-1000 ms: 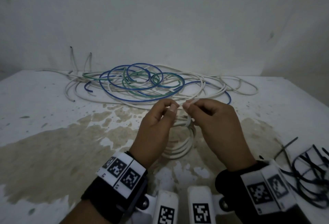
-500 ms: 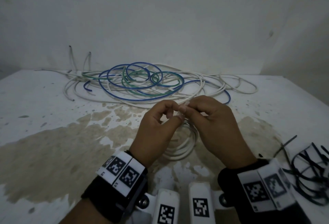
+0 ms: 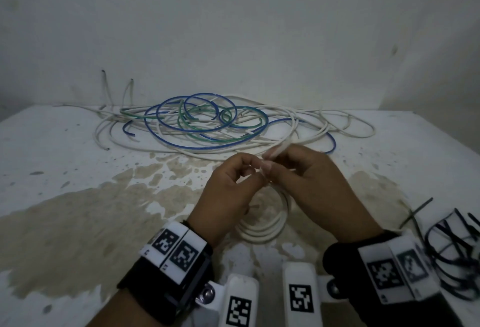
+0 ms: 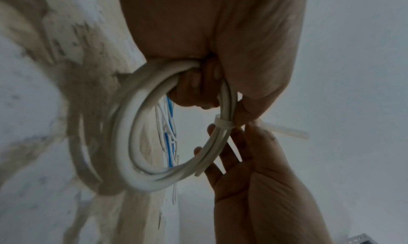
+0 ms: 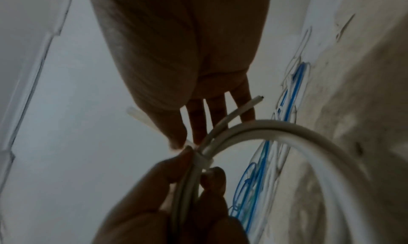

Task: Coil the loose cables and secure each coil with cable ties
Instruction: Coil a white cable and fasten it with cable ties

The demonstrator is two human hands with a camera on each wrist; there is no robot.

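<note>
A small white cable coil [image 3: 262,233] hangs upright over the stained table between my hands. My left hand [image 3: 255,171] grips the top of the coil [image 4: 132,151], fingers curled round its strands. A translucent white cable tie [image 4: 223,123] is looped round the bundle just beside that grip. My right hand [image 3: 267,162] pinches the tie's tail [image 3: 278,150] between thumb and forefinger right at the band [image 5: 200,158]. The free tail [image 5: 141,116] sticks out past the thumb. One cut cable end [image 5: 253,100] pokes out of the coil [image 5: 309,134].
A tangled heap of blue, green and white cables [image 3: 207,124] lies at the back of the table against the wall. A pile of black cable ties [image 3: 454,248] sits at the right front edge. The tabletop [image 3: 78,210] carries a large brown stain.
Half a second ago the fingertips of both hands met at the tie. Now my right hand has drawn the tail up and to the right, so it shows past the fingers.
</note>
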